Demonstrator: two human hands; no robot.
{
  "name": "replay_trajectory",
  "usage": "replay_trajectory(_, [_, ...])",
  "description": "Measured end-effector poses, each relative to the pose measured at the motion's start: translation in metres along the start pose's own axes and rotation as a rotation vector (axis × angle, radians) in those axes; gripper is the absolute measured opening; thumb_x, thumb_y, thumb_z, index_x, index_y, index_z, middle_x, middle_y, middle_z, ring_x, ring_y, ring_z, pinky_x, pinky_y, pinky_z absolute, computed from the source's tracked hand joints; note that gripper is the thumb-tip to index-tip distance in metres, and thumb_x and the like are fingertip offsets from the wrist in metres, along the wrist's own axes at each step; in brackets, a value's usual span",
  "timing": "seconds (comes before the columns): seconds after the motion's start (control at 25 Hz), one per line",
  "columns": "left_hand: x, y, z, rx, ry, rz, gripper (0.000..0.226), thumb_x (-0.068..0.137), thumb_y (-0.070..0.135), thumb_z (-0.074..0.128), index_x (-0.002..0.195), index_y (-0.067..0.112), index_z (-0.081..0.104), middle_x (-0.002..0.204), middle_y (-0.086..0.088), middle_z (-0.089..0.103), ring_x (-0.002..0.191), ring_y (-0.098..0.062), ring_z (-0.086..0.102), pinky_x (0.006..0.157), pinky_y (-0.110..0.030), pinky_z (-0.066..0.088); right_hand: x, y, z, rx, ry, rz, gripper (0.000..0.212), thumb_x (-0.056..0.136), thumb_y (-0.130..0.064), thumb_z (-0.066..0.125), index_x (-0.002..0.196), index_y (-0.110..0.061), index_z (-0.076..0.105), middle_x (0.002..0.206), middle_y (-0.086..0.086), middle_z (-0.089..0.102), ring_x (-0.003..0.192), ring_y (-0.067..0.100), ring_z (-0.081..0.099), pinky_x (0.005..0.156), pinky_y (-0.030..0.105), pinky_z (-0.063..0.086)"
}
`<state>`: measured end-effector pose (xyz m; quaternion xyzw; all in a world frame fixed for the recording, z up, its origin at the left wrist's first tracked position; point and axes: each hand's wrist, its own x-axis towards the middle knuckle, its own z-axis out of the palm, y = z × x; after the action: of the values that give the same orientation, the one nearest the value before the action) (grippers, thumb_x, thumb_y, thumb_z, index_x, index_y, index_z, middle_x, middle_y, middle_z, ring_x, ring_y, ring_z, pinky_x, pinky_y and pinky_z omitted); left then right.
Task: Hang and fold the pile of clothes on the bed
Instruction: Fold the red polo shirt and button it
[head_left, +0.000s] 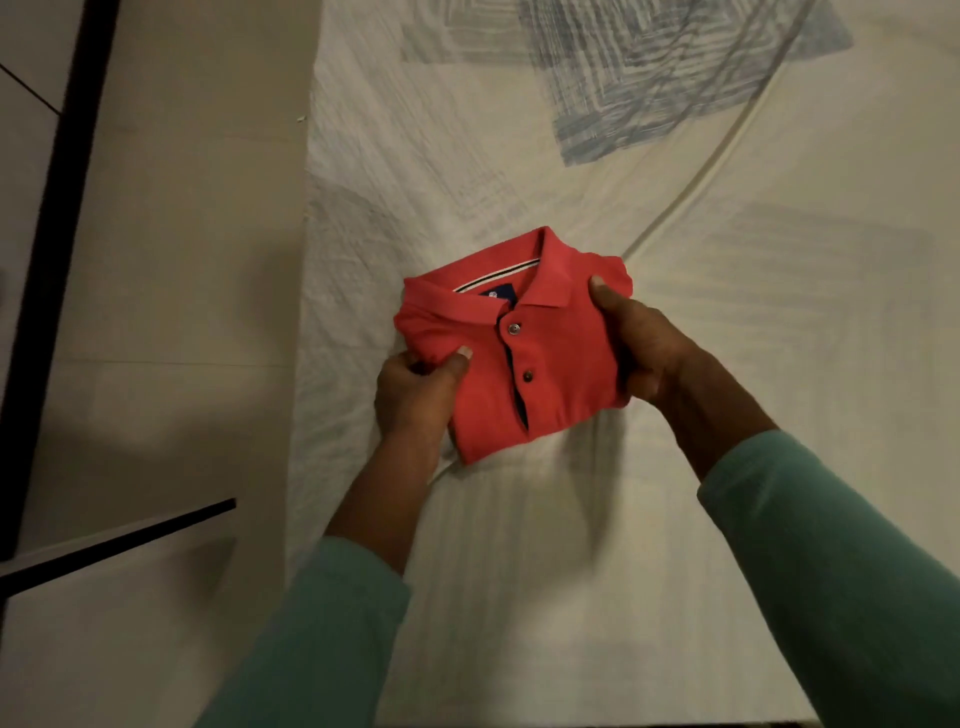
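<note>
Polo shirt, red, folded to small packet, collar up, over bed near its left edge; resting or just lifted, can't tell. Left grip pinching left fold, thumb on top; right grip clasping right fold. Prob. light, soft knit, floppy w/o support: best held both sides, fingers under. Navy neck label: print too small to read.

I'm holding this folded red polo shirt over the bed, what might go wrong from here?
The left hand and right hand grip only the side edges of the folded red polo shirt, so its layers may sag open when lifted. It is also near the left edge of the pale patterned bed sheet and might slip off.
</note>
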<state>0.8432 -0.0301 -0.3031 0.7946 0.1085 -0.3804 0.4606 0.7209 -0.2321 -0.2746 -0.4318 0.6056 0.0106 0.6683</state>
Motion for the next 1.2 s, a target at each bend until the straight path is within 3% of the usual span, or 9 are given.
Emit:
replay_trajectory(0.12, [-0.011,0.015,-0.020,-0.119,-0.223,-0.085,0.036,0.091,0.032,0.078,0.123,0.016,0.073,0.113,-0.005,0.077,0.086,-0.015,0.073,0.072,-0.027,0.061,-0.030,-0.004,0.000,0.069,-0.041,-0.070,0.067,0.090,-0.061,0.070,0.136,-0.013,0.064,0.125,0.014,0.074,0.113,0.032,0.072,0.100,0.052,0.056])
replay_trajectory(0.2, [-0.032,0.022,-0.046,-0.258,-0.252,-0.049,0.035,0.096,0.041,0.071,0.122,0.017,0.072,0.117,-0.005,0.077,0.095,-0.020,0.074,0.082,-0.035,0.061,-0.056,-0.006,0.005,0.052,0.059,-0.174,0.069,0.091,-0.065,0.065,0.132,-0.010,0.065,0.119,0.014,0.075,0.109,0.032,0.073,0.098,0.053,0.058])
replay_trajectory(0.28, [-0.069,0.029,-0.082,-0.316,-0.133,0.102,0.049,0.086,0.059,0.070,0.113,0.019,0.074,0.116,-0.005,0.077,0.107,-0.025,0.073,0.099,-0.052,0.057,-0.098,-0.009,0.020,-0.060,0.138,-0.299,0.073,0.083,-0.076,0.058,0.118,-0.014,0.070,0.112,0.009,0.077,0.103,0.028,0.074,0.095,0.053,0.059])
replay_trajectory(0.44, [-0.184,0.057,-0.175,-0.241,0.192,0.385,0.053,0.075,0.079,0.062,0.099,0.033,0.070,0.111,-0.001,0.075,0.106,-0.028,0.070,0.099,-0.058,0.055,-0.215,-0.031,0.059,-0.093,0.054,-0.562,0.045,0.108,-0.051,0.043,0.102,-0.016,0.069,0.091,-0.004,0.072,0.079,0.006,0.065,0.075,0.027,0.052])
replay_trajectory(0.64, [-0.362,0.089,-0.303,-0.316,0.495,0.662,0.020,0.104,0.044,0.057,0.108,0.028,0.069,0.109,0.006,0.075,0.100,-0.012,0.070,0.096,-0.043,0.057,-0.387,-0.061,0.124,-0.071,-0.242,-0.822,0.051,0.109,-0.053,0.039,0.106,-0.011,0.068,0.091,-0.002,0.069,0.082,0.011,0.064,0.078,0.030,0.048])
replay_trajectory(0.8, [-0.468,0.079,-0.402,-0.505,0.628,0.743,0.020,0.106,0.035,0.056,0.115,0.022,0.069,0.116,0.002,0.077,0.107,-0.019,0.072,0.097,-0.045,0.058,-0.511,-0.063,0.190,0.028,-0.818,-0.765,0.060,0.093,-0.060,0.065,0.137,-0.019,0.061,0.123,0.003,0.075,0.113,0.023,0.072,0.098,0.046,0.057])
replay_trajectory(0.96, [-0.544,0.037,-0.490,-0.766,0.802,0.795,0.024,0.107,0.032,0.053,0.124,0.024,0.069,0.118,0.000,0.078,0.108,-0.018,0.074,0.087,-0.036,0.061,-0.629,-0.039,0.254,-0.021,-1.361,-0.469,0.057,0.090,-0.022,0.076,0.143,-0.010,0.058,0.132,0.016,0.070,0.120,0.033,0.068,0.101,0.050,0.057])
replay_trajectory(1.04, [-0.575,0.005,-0.533,-0.859,0.885,0.812,0.030,0.107,0.030,0.052,0.131,0.019,0.067,0.119,-0.003,0.078,0.105,-0.019,0.075,0.080,-0.033,0.063,-0.682,-0.015,0.293,-0.114,-1.515,-0.245,0.049,0.088,-0.020,0.072,0.135,-0.009,0.066,0.129,0.017,0.072,0.115,0.032,0.071,0.102,0.049,0.056])
replay_trajectory(1.2, [-0.632,-0.069,-0.618,-0.950,0.992,0.775,0.033,0.104,0.032,0.055,0.129,0.015,0.068,0.119,-0.009,0.077,0.106,-0.027,0.075,0.079,-0.036,0.064,-0.764,0.054,0.372,-0.388,-1.632,-0.165,0.041,0.095,-0.027,0.066,0.132,-0.010,0.069,0.126,0.017,0.073,0.109,0.033,0.073,0.098,0.049,0.057])
